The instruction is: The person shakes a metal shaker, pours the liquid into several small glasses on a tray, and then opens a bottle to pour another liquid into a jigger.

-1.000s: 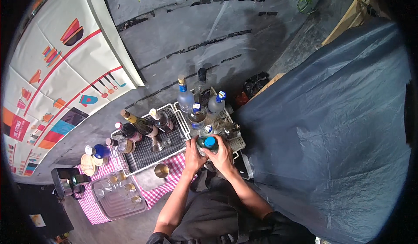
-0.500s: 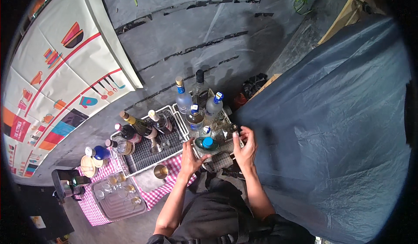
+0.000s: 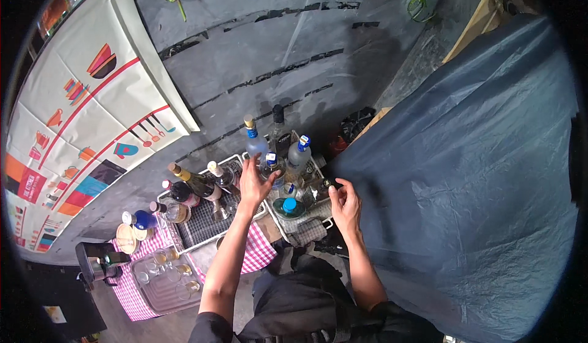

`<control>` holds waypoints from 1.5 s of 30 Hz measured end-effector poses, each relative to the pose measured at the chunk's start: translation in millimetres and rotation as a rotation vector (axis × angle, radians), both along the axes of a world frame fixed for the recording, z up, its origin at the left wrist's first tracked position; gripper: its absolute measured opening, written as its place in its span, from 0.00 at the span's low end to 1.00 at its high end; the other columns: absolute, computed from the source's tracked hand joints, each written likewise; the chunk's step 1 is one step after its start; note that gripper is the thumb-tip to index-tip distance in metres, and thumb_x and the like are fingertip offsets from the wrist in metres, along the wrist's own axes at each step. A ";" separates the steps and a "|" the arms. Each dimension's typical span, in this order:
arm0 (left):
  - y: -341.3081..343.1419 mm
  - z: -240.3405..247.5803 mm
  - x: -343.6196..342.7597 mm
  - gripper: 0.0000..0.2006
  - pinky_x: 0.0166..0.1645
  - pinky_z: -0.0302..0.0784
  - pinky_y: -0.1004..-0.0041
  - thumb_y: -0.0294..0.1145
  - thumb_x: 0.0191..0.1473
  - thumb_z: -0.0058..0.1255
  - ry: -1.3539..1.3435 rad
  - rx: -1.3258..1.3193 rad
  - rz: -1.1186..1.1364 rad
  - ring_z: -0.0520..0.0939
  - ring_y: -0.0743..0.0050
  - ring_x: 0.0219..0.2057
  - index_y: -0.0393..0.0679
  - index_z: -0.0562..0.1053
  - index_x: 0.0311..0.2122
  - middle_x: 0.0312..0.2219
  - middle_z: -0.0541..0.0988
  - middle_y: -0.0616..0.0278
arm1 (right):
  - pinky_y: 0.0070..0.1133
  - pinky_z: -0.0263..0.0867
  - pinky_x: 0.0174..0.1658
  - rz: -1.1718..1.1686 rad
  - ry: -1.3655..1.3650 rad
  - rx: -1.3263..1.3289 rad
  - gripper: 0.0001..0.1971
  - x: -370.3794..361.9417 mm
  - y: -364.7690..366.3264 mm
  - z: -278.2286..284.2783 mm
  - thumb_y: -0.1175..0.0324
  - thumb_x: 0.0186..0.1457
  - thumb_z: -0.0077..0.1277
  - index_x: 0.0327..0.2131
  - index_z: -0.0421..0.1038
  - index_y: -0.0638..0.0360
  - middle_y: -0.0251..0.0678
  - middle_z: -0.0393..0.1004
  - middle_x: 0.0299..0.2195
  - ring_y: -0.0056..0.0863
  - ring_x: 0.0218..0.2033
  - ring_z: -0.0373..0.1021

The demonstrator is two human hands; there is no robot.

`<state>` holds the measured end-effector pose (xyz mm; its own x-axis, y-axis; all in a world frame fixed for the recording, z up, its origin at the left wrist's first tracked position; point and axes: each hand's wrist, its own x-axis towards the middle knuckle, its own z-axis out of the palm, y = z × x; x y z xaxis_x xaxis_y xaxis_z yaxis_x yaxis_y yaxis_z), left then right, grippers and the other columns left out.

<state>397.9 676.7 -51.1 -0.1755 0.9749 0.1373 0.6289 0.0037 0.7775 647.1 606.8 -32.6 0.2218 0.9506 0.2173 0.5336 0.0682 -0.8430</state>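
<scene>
My left hand (image 3: 254, 185) reaches over the bottle group with its fingers apart. It is beside a clear bottle (image 3: 273, 170) with a white-and-blue cap, and I see no grip on it. At the right end of the group my right hand (image 3: 346, 207) has thumb and forefinger at the dark-topped neck of a clear glass bottle (image 3: 315, 191), which tilts toward that hand. Between the hands stands a squat green-blue bottle (image 3: 288, 208) with a bright blue cap. Behind are a frosted bottle with a blue cap (image 3: 299, 154), a cork-topped bluish bottle (image 3: 255, 141) and a black-capped bottle (image 3: 280, 133).
A white wire rack (image 3: 211, 231) on the left holds several bottles. Below it, a tray (image 3: 160, 291) with several small glasses rests on a pink checked cloth (image 3: 260, 251). A dark appliance (image 3: 92, 262) stands far left. A grey-blue sheet (image 3: 453, 177) hangs close on the right.
My left hand has left the side of the green-blue bottle and moved up and left toward the bottles behind. My right hand stays at the tilted bottle's neck.
</scene>
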 end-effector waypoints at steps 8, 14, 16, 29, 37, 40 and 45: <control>27.6 -37.8 6.6 0.24 0.48 0.77 0.58 0.40 0.48 0.68 0.115 0.081 -0.018 0.81 0.46 0.44 0.38 0.77 0.47 0.46 0.79 0.52 | 0.24 0.57 0.24 -0.019 0.076 -0.024 0.16 8.1 -19.0 -8.8 0.60 0.63 0.56 0.47 0.72 0.61 0.29 0.64 0.20 0.20 0.20 0.59; 27.2 -42.3 4.1 0.22 0.40 0.76 0.57 0.40 0.49 0.66 0.103 0.080 -0.023 0.82 0.45 0.36 0.38 0.76 0.46 0.38 0.81 0.47 | 0.23 0.55 0.24 -0.041 0.117 -0.040 0.14 12.2 -28.3 -20.9 0.60 0.63 0.55 0.46 0.72 0.60 0.27 0.63 0.19 0.18 0.19 0.57; 26.7 -46.0 -0.1 0.22 0.37 0.74 0.59 0.38 0.49 0.66 0.073 0.116 -0.044 0.80 0.48 0.31 0.36 0.75 0.45 0.34 0.80 0.46 | 0.20 0.59 0.25 -0.059 0.097 -0.054 0.12 13.2 -29.7 -18.3 0.66 0.61 0.57 0.45 0.73 0.60 0.28 0.70 0.20 0.16 0.19 0.62; 5.7 29.0 -4.5 0.16 0.36 0.73 0.66 0.30 0.51 0.65 -0.126 0.182 -0.090 0.77 0.56 0.28 0.33 0.74 0.40 0.30 0.78 0.48 | 0.23 0.59 0.25 -0.040 0.060 -0.003 0.14 19.0 -40.9 -24.6 0.63 0.63 0.56 0.47 0.72 0.59 0.29 0.66 0.20 0.20 0.20 0.61; -18.6 103.3 -20.2 0.14 0.26 0.56 0.78 0.30 0.51 0.66 -0.332 0.372 -0.068 0.62 0.86 0.23 0.35 0.76 0.41 0.26 0.73 0.69 | 0.22 0.59 0.25 -0.062 0.014 0.154 0.09 3.3 -63.8 1.7 0.67 0.62 0.56 0.43 0.74 0.59 0.30 0.66 0.19 0.20 0.19 0.60; -41.9 156.5 -28.8 0.17 0.40 0.72 0.79 0.27 0.50 0.67 -0.426 0.483 -0.099 0.76 0.82 0.34 0.34 0.77 0.45 0.34 0.78 0.65 | 0.21 0.63 0.27 0.023 -0.001 0.266 0.11 -18.1 -70.3 32.5 0.69 0.56 0.61 0.41 0.74 0.60 0.32 0.71 0.23 0.22 0.22 0.65; -96.5 229.4 -43.9 0.21 0.48 0.73 0.76 0.26 0.46 0.71 -0.457 0.618 -0.122 0.79 0.76 0.40 0.31 0.76 0.44 0.39 0.80 0.59 | 0.32 0.70 0.46 0.352 -0.070 0.326 0.42 -93.1 -52.5 113.1 0.56 0.44 0.72 0.60 0.63 0.62 0.51 0.65 0.55 0.43 0.47 0.70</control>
